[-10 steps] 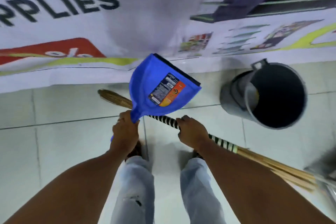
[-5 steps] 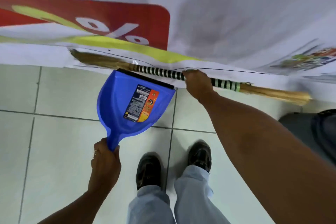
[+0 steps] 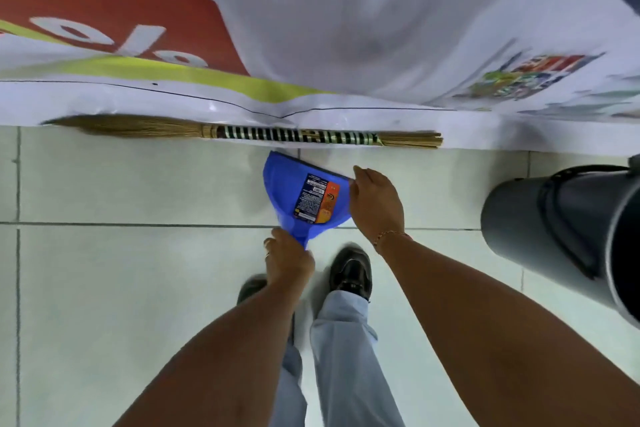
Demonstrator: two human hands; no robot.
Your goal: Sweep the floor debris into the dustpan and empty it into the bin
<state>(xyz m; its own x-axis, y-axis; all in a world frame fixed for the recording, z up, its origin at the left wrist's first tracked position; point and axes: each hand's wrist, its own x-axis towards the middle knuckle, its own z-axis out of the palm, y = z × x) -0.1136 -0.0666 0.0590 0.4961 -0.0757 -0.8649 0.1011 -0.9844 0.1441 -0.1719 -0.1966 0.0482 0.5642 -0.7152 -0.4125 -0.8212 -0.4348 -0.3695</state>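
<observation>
A blue dustpan (image 3: 294,198) with a dark and orange label is held over the tiled floor in front of my feet. My left hand (image 3: 287,260) grips its handle. My right hand (image 3: 375,204) rests against the dustpan's right edge, fingers spread, holding nothing that I can see. The straw broom (image 3: 242,132), with a black and green striped wrap, lies flat on the floor along the base of the banner, apart from both hands. The grey bin (image 3: 554,236) stands at the right, its dark mouth cut off by the frame edge.
A large printed banner (image 3: 346,28) covers the wall ahead, its lower edge meeting the pale floor tiles (image 3: 121,288). My black shoes (image 3: 351,270) and light trousers are directly below the dustpan.
My right hand has let go of the broom, which now lies against the banner's base, and has moved back to the dustpan's right edge. The dustpan has shifted right, in front of my feet.
</observation>
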